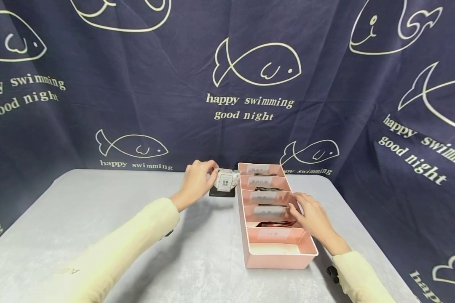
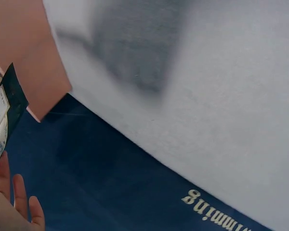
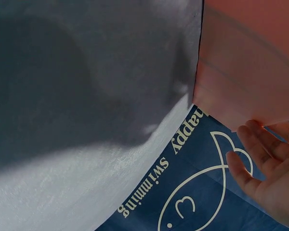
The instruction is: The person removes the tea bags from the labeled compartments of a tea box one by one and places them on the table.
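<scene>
A tea packet (image 1: 225, 182) with a white, printed label front and a dark lower part is held by my left hand (image 1: 198, 182), just left of the pink divided box (image 1: 278, 260). In the left wrist view the packet (image 2: 1, 108) shows a dark edge, and the other fingers (image 2: 20, 195) spread away from it. My right hand (image 1: 312, 216) rests at the box's right rim, thumb and a fingertip over the edge. The right wrist view has several relaxed fingers (image 3: 260, 149) beside the box wall (image 3: 245, 62). Dark packets (image 1: 269, 189) and a reddish packet (image 1: 277, 224) stand in the box compartments.
Each divider carries a white label with characters, such as the front label (image 1: 274, 234). The nearest compartment shows a bare pale floor (image 1: 274, 248). The box stands on a light grey table (image 1: 110, 198), with a dark blue fish-print curtain (image 1: 189, 75) behind and at the sides.
</scene>
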A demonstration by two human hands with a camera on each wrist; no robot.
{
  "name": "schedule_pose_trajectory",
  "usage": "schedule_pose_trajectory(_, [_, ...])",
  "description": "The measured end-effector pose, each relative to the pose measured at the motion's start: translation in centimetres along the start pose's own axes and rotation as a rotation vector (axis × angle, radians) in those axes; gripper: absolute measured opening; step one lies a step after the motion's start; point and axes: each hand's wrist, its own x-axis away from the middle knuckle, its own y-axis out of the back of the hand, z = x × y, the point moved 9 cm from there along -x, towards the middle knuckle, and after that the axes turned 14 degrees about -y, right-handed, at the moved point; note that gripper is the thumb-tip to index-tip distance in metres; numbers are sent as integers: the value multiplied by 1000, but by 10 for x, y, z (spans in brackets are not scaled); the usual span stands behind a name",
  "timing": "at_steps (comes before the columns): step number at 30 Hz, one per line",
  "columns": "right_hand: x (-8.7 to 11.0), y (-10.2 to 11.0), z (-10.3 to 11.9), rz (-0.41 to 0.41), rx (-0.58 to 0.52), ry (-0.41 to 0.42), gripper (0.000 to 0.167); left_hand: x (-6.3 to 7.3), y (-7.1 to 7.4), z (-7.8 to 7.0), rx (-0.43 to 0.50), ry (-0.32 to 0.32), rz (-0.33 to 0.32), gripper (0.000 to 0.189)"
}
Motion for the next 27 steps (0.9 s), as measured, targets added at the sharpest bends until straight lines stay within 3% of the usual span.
schedule_pose_trajectory(6, [0,-1,-1,13,5,-3,35,8,-13,14,-6,40,22,11])
schedule_pose_trajectory(17, [0,1,1,-1,-5,7,37,20,-36,35,3,77,1,10])
schedule_pose_trajectory(27, [0,0,0,6,4,-1,36,23,-44,43,34,119,-6,9])
